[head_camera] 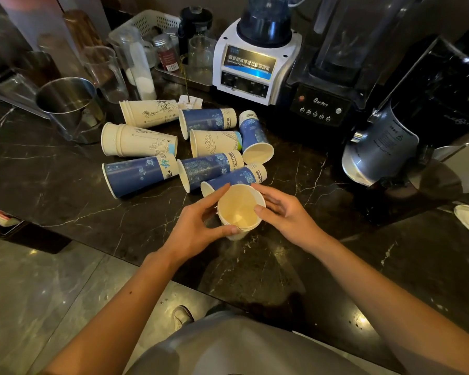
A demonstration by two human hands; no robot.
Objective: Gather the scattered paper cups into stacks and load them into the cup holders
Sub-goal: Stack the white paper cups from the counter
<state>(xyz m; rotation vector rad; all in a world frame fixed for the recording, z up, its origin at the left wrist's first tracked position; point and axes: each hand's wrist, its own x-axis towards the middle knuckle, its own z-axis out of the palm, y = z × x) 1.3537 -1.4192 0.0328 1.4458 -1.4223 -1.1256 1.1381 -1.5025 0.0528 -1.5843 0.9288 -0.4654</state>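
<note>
Cup stack point(238, 209) (mouth up) between left hand point(201, 223) and right hand point(284, 212).

We cannot count the cups nested in the stack of cups point(238, 209), since the left grip point(201, 226) and right grip point(284, 212) cover its walls. The left grip's fingers hide part of the nearest blue cup point(236, 177). The top edge cuts off the jars of the white blender point(255, 63) and the black blender point(333, 77). The white blender's panel print is too blurred for us to read.
</note>
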